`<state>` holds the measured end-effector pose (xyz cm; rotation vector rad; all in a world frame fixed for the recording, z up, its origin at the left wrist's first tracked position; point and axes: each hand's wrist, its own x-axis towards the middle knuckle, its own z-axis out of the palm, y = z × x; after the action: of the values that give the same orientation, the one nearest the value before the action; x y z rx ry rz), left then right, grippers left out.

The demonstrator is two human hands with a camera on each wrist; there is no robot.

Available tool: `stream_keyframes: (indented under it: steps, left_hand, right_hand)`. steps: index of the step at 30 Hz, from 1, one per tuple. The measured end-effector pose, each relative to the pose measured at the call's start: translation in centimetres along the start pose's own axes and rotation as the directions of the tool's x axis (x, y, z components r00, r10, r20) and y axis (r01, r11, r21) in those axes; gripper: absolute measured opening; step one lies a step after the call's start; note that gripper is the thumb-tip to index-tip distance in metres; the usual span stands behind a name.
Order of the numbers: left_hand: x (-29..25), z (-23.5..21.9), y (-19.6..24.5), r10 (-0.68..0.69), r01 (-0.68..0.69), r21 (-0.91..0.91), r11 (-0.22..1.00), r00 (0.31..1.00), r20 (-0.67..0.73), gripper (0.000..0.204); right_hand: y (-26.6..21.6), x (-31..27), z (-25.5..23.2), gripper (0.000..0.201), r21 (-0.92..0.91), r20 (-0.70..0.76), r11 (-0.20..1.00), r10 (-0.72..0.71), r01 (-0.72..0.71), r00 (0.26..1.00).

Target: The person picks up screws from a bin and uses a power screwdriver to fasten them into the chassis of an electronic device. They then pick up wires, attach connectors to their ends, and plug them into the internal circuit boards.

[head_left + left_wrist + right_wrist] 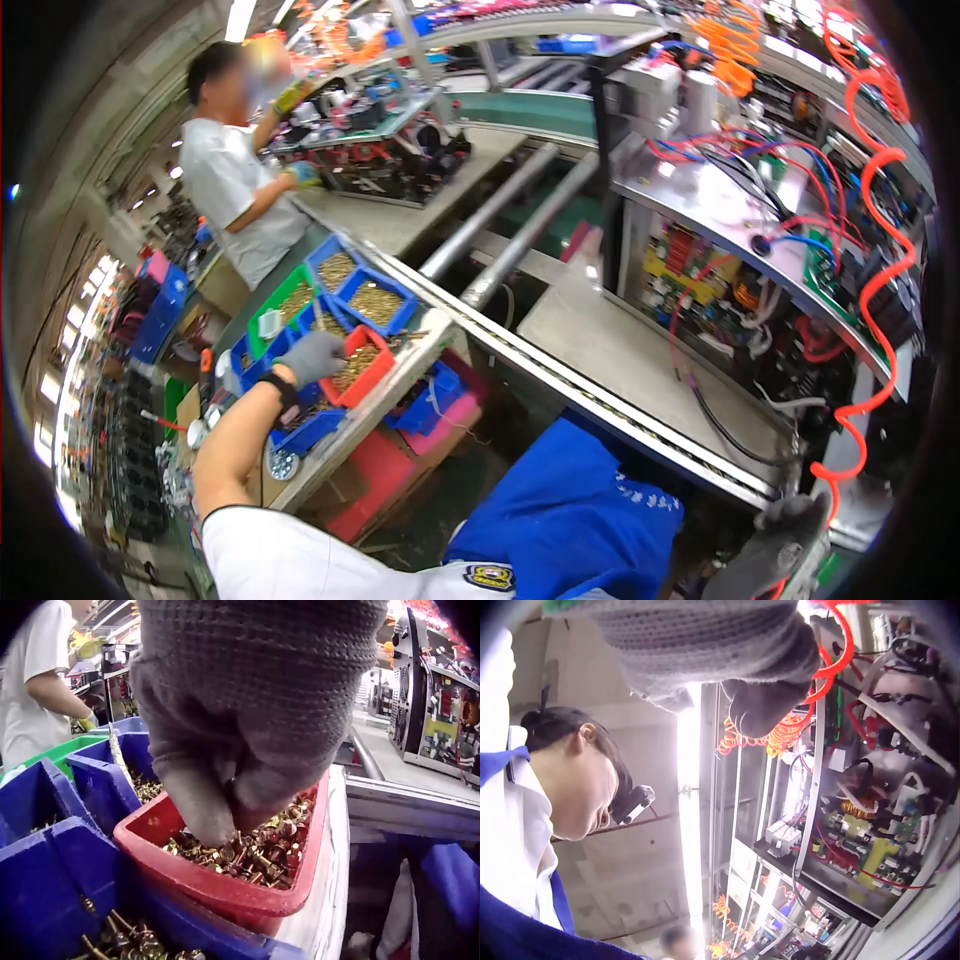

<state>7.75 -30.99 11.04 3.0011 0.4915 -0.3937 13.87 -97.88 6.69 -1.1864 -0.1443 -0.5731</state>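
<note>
My left hand (310, 357), in a grey knitted glove, reaches down into a red bin (362, 385) of small brassy screws. In the left wrist view the gloved fingers (202, 806) point into the screws (259, 855), their tips close together and partly hidden among them. My right hand (765, 550), also gloved in grey, is low at the right beside a red coiled hose (855, 410). In the right wrist view its fingers (769, 709) bend inward next to the coils; I cannot tell whether it holds anything.
Blue bins (375, 300) and a green bin (293, 300) with more hardware surround the red one. At right stands an open metal chassis (700, 215) with wiring and circuit boards. A conveyor rail (600, 385) crosses ahead. Another person (235, 180) works at the far left.
</note>
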Motion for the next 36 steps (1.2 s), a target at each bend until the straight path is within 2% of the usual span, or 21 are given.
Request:
stream_keyframes:
  steps: [1, 3, 5, 7, 8, 9, 10, 13, 15, 16, 17, 19, 21, 24, 26, 27, 28, 29, 31, 34, 36]
  left_hand:
    - [0.2, -1.0, 0.8, -0.029, 0.029, -0.033, 0.999, 0.999, -0.018, 0.019]
    - [1.2, -2.8, 4.1, 0.015, -0.043, -0.123, 0.991, 0.975, -0.223, 0.017]
    - [2.6, -4.3, 9.6, 0.14, -0.262, -0.218, 0.94, 0.88, -0.454, 0.015]
    - [3.6, -4.5, 18.4, 0.226, -0.449, -0.393, 0.802, 0.839, -0.496, 0.014]
    - [5.0, -3.3, 21.6, 0.401, -0.587, -0.281, 0.76, 0.762, -0.508, 0.017]
    - [4.9, -2.8, 26.4, 0.466, -0.639, -0.333, 0.694, 0.751, -0.468, 0.02]
    - [6.3, -0.3, 29.5, 0.586, -0.765, -0.235, 0.599, 0.62, -0.522, 0.021]
    - [9.7, 6.5, 38.4, 0.743, -0.815, -0.186, 0.549, 0.578, -0.337, 0.02]
    - [12.7, 11.3, 40.6, 0.812, -0.875, -0.102, 0.473, 0.478, -0.334, 0.019]
    - [13.1, 12.4, 41.7, 0.794, -0.877, -0.113, 0.466, 0.472, -0.383, 0.017]
    - [12.9, 11.9, 42.7, 0.781, -0.851, -0.169, 0.498, 0.524, -0.339, 0.016]
    - [13.2, 11.3, 43.2, 0.818, -0.888, -0.173, 0.426, 0.459, -0.347, 0.015]
    - [12.6, 10.6, 43.6, 0.78, -0.833, -0.222, 0.506, 0.552, -0.294, 0.016]
    - [12.4, 10.6, 43.0, 0.773, -0.813, -0.337, 0.474, 0.568, -0.282, 0.02]
    - [12.2, 10.7, 42.6, 0.766, -0.802, -0.426, 0.419, 0.564, -0.308, 0.025]
    - [12.0, 10.8, 42.5, 0.758, -0.791, -0.471, 0.39, 0.566, -0.323, 0.027]
    - [11.8, 10.9, 42.4, 0.736, -0.757, -0.524, 0.391, 0.599, -0.317, 0.029]
    - [11.6, 10.9, 42.3, 0.714, -0.72, -0.574, 0.389, 0.63, -0.307, 0.031]
    - [11.8, 11.4, 42.1, 0.674, -0.674, -0.618, 0.404, 0.677, -0.296, 0.033]
    - [12.3, 12.2, 41.3, 0.638, -0.666, -0.583, 0.466, 0.709, -0.3, 0.035]
    - [12.2, 12.2, 41.2, 0.611, -0.673, -0.551, 0.493, 0.719, -0.332, 0.037]
  right_hand:
    - [1.2, -0.2, -1.3, 0.088, -0.144, -0.049, 0.989, -0.032, 0.025, 0.998]
    - [0.0, -0.8, 0.8, 0.085, -0.119, -0.111, 0.992, 0.036, -0.05, 0.993]
    - [-0.9, -1.1, 3.8, 0.084, -0.151, -0.151, 0.988, -0.004, -0.019, 0.989]
    - [-1.1, -1.0, 4.6, 0.082, -0.188, -0.12, 0.982, -0.03, 0.007, 0.992]
    - [-1.3, -1.1, 4.6, 0.082, -0.187, -0.104, 0.982, -0.027, 0.007, 0.994]
    - [-1.5, -1.3, 4.5, 0.081, -0.181, -0.09, 0.983, -0.024, 0.007, 0.996]
    - [-2.1, -1.5, 4.4, 0.079, -0.173, -0.086, 0.985, -0.016, 0.001, 0.996]
    - [-3.7, -2.5, 2.8, 0.07, -0.178, -0.097, 0.981, -0.094, 0.075, 0.991]
    - [-5.9, -3.0, 0.6, 0.058, -0.266, -0.047, 0.958, -0.127, 0.11, 0.991]
    - [-7.4, -3.4, -0.6, 0.055, -0.35, -0.059, 0.933, -0.108, 0.081, 0.992]
    - [-9.0, -4.2, -1.8, 0.052, -0.421, -0.074, 0.906, -0.082, 0.043, 0.994]
    - [-11.2, -6.1, -4.3, 0.049, -0.658, -0.203, 0.75, -0.083, -0.073, 0.976]
    - [-12.3, -7.6, -8.1, 0.047, -0.733, -0.322, 0.667, -0.166, -0.134, 0.932]
    - [-14.3, -7.6, -16.3, 0.04, -0.778, -0.562, 0.532, -0.355, -0.333, 0.747]
    - [-16.2, -6.9, -21.8, 0.034, -0.717, -0.68, 0.56, -0.429, -0.416, 0.595]
    - [-16.9, -8.0, -27.4, 0.03, -0.671, -0.729, 0.599, -0.423, -0.437, 0.539]
    - [-17.8, -8.0, -30.1, 0.028, -0.627, -0.774, 0.62, -0.425, -0.471, 0.47]
    - [-18.5, -8.8, -33.4, 0.023, -0.623, -0.782, 0.564, -0.422, -0.542, 0.459]
    - [-19.3, -7.6, -33.8, 0.02, -0.678, -0.735, 0.358, -0.324, -0.642, 0.596]
    - [-16.6, -3.6, -30.8, 0.025, -0.84, -0.542, 0.073, -0.131, -0.537, 0.83]
    - [-14.3, -1.3, -28.7, 0.027, -0.902, -0.431, -0.034, 0.039, -0.43, 0.901]
